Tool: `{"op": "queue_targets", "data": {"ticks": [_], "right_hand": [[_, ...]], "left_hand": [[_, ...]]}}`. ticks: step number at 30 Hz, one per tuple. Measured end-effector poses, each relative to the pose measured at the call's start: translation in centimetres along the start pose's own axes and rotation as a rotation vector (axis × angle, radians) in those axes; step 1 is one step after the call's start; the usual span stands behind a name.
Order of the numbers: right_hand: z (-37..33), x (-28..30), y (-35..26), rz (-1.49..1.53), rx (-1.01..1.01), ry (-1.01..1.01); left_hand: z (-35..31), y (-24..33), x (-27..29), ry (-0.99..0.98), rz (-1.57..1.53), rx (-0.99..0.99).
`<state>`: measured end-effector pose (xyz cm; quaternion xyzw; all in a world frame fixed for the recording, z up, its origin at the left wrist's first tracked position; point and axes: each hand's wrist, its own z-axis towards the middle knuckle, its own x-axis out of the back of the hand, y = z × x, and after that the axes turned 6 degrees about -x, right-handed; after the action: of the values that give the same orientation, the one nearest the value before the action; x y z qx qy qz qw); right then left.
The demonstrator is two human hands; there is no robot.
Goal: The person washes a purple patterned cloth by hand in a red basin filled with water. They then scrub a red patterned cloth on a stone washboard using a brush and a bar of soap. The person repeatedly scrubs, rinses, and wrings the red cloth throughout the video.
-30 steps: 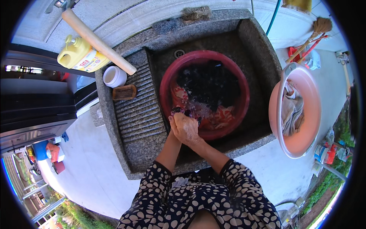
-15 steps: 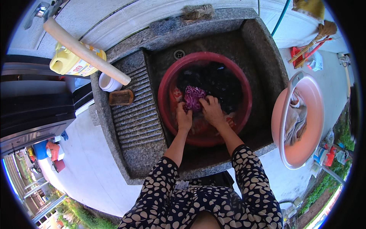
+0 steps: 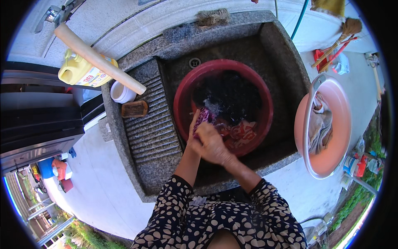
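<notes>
Above the left part of a red basin (image 3: 181, 90), both my hands are closed on a bunched purple-and-dark patterned cloth (image 3: 205, 115). My left hand (image 3: 192, 129) is on the cloth's left side, partly hidden. Across it lies my right hand (image 3: 212, 143), fingers curled against the cloth and slightly blurred. Dark cloth (image 3: 234, 95) sits in the basin's water, with splashes beside the purple piece. A red-and-white patterned cloth (image 3: 240, 133) shows at the basin's near right.
The basin stands in a grey stone sink (image 3: 286, 62) with a ribbed washboard (image 3: 151, 128). On its left are a wooden brush (image 3: 134, 109), white tub (image 3: 122, 92), pale hose (image 3: 97, 58) and yellow jug (image 3: 78, 70). A pink basin (image 3: 329, 164) with greyish cloth (image 3: 320, 128) stands right.
My hands have drawn the purple cloth slightly left and nearer. The right hand has crossed over toward the left one. Water now splashes, and the red-and-white cloth shows more.
</notes>
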<state>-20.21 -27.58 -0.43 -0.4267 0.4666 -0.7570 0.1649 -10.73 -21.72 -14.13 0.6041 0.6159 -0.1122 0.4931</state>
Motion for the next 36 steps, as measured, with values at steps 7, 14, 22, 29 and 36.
{"op": "queue_targets", "data": {"ticks": [7, 14, 22, 29, 36], "right_hand": [[1.9, -3.7, 0.7, -0.19, -0.044, 0.183], [0.9, -4.0, 1.4, -0.218, -0.161, 0.225], [2.7, 0.3, 10.5, -0.249, -0.769, 0.1], [0.5, 2.2, 12.6, -0.369, -0.324, 0.15], [-1.4, 2.1, 18.2, -0.365, -0.609, -0.317]], "left_hand": [[-2.7, -0.7, -1.3, -0.356, -0.11, -0.231], [-4.1, 0.4, -2.6, 0.078, -0.111, 0.132], [-5.4, 2.8, -8.6, 0.052, -0.125, 0.103], [-1.3, 0.5, -2.4, 0.258, 1.101, -0.627], [0.0, -2.0, -1.2, 0.369, 1.658, -0.275]]}}
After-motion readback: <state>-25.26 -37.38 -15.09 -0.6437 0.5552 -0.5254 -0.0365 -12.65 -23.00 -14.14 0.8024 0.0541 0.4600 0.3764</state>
